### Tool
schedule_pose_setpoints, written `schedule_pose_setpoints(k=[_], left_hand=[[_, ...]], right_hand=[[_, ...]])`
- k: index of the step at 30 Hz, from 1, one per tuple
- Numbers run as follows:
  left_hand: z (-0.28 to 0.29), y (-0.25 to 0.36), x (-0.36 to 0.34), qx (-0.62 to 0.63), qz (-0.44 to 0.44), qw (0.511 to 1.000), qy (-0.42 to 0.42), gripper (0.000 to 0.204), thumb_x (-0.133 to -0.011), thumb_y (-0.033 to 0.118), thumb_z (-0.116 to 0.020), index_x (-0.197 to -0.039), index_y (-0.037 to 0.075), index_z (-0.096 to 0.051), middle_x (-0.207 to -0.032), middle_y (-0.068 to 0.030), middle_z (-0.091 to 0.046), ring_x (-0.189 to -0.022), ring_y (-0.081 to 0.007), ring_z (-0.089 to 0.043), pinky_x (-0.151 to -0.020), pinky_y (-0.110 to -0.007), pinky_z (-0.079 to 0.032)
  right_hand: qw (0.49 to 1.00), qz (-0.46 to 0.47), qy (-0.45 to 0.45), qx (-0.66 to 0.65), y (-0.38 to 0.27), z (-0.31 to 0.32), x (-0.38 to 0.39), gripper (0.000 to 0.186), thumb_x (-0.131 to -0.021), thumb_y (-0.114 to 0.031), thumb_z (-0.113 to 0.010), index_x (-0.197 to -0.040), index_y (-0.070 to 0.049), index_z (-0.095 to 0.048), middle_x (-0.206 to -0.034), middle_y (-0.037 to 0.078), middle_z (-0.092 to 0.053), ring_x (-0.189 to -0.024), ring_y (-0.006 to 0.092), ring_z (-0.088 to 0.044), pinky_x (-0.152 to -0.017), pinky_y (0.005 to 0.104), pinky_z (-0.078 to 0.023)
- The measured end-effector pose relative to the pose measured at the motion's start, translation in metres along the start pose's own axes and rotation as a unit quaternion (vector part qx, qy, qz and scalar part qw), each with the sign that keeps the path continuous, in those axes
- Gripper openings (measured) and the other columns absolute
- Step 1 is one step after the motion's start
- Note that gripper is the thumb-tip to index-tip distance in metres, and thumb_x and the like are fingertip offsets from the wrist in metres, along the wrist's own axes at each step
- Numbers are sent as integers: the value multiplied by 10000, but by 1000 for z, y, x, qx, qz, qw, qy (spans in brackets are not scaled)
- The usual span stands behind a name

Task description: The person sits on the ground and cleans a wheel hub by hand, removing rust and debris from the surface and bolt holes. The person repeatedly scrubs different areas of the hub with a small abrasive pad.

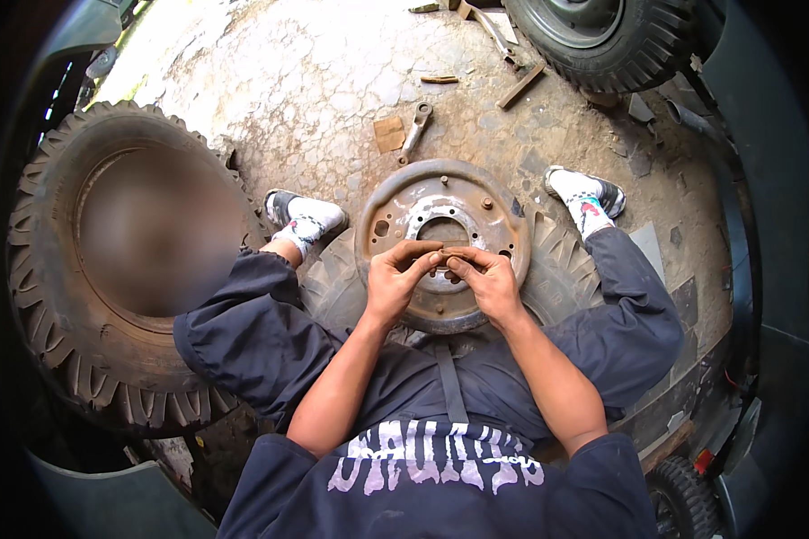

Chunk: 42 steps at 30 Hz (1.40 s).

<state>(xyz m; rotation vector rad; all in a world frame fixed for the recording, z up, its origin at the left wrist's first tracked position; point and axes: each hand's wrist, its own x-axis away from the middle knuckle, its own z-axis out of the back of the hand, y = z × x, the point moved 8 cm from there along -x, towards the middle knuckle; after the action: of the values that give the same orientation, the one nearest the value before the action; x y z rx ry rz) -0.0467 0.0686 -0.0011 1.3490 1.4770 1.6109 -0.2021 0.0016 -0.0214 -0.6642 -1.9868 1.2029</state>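
Note:
My left hand [399, 280] and my right hand [488, 282] meet fingertip to fingertip, both closed in a pinch. Something small and dark seems to sit between the fingers, too small to make out. Just below them lies a rusty round metal plate [403, 195], like a brake backing plate, between my legs. A round hole opens at its middle, ringed by small holes and scraped pale metal. A bolt head [487, 204] stands on its upper right. The hands hide part of its lower half. Under the plate rests a treaded tyre [562, 260].
A large tyre [49, 207] on a rusty rim stands at my left. Ahead on the cracked floor lie a metal connecting rod [415, 133], a brown cardboard piece [389, 135] and a wooden strip [521, 87]. A vehicle wheel [616, 54] is at the far right.

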Motion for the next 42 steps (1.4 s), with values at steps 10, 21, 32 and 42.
schedule_pose_setpoints(k=[10, 21, 32, 42], left_hand=[[-1, -4, 4, -31, 1, 1000, -4, 265, -923, 16, -816, -1170, -52, -749, -1071, -108, -786, -989, -161, -735, -914, -304, -591], [0, -8, 0, 34, 8, 999, -6, 208, -942, 33, -798, -1124, -42, -730, -1047, -97, -794, -970, -136, -737, -893, -285, -590], [-2, -7, -7, 47, 16, 998, -30, 241, -918, 73, -836, -1113, -43, -752, -1033, -84, -789, -965, -140, -733, -895, -291, -585], [0, 10, 4, -166, -84, 981, 51, 162, -898, 77, -836, -1023, -22, -810, -879, -106, -776, -858, -163, -750, -795, -294, -581]], right_hand=[[998, -6, -1, -69, -5, -6, 1, 413, -1010, 28, -689, -1413, 53, -605, -1208, 145, -755, -1085, 183, -731, -966, 306, -601], [997, 2, -4, -71, -9, -9, 3, 398, -1015, 26, -686, -1399, 85, -598, -1244, 169, -731, -1165, 195, -704, -1049, 318, -572], [999, 17, -12, -38, -8, -1, -7, 224, -1029, -76, -720, -1207, 61, -726, -1107, 102, -778, -1012, 148, -723, -938, 286, -585], [990, 39, 104, 84, -8, 0, 11, 225, -1005, -95, -748, -1177, 48, -768, -1022, 122, -810, -925, 141, -758, -856, 290, -608]])
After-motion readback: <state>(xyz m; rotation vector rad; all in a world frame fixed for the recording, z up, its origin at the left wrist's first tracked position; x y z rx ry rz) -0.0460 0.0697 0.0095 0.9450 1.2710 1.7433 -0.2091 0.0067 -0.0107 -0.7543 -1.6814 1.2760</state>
